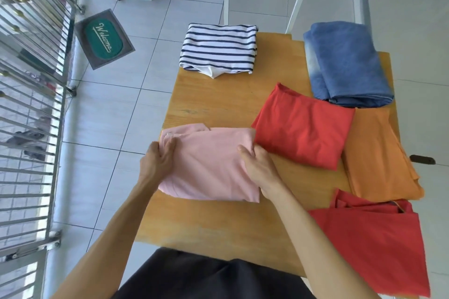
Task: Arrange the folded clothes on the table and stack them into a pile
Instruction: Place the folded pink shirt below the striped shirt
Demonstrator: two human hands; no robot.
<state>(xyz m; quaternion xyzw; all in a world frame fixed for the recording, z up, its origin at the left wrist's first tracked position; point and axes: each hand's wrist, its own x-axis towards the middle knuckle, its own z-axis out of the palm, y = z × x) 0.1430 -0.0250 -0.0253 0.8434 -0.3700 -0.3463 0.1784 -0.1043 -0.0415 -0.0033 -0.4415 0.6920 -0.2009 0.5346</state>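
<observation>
The person stands at the near edge of the wooden table [218,109] with both hands on the pink folded garment [209,165], which lies at the table's near-left part, its left edge at the table's edge. The left hand [158,160] grips the pink piece's left side at about nine o'clock from its middle, fingers curled over the edge with cloth bunched under them. The right hand [257,167] holds the right side at about three o'clock, thumb on top and fingers seemingly tucked under the fold; how far under, I cannot tell. So the garment sits squarely between the two hands, its long axis running left to right across the person's front.

What the coming move turns on, I judge, is where this piece goes. Nothing is stacked yet: the red folded garment [303,126] lies just beside the pink one at two o'clock, its near-left corner touching or nearly touching the pink edge by the right hand. The orange garment [379,155] lies beyond at three o'clock, partly under the red one. A second red garment [379,245] sits at four to five o'clock near the table's right corner. The striped garment [218,48] is at twelve o'clock, well apart, and the blue folded garment [347,63] at one o'clock. The right hand is the nearer to the red piece, so a lift and carry toward two o'clock looks the shortest way to start a pile.
</observation>
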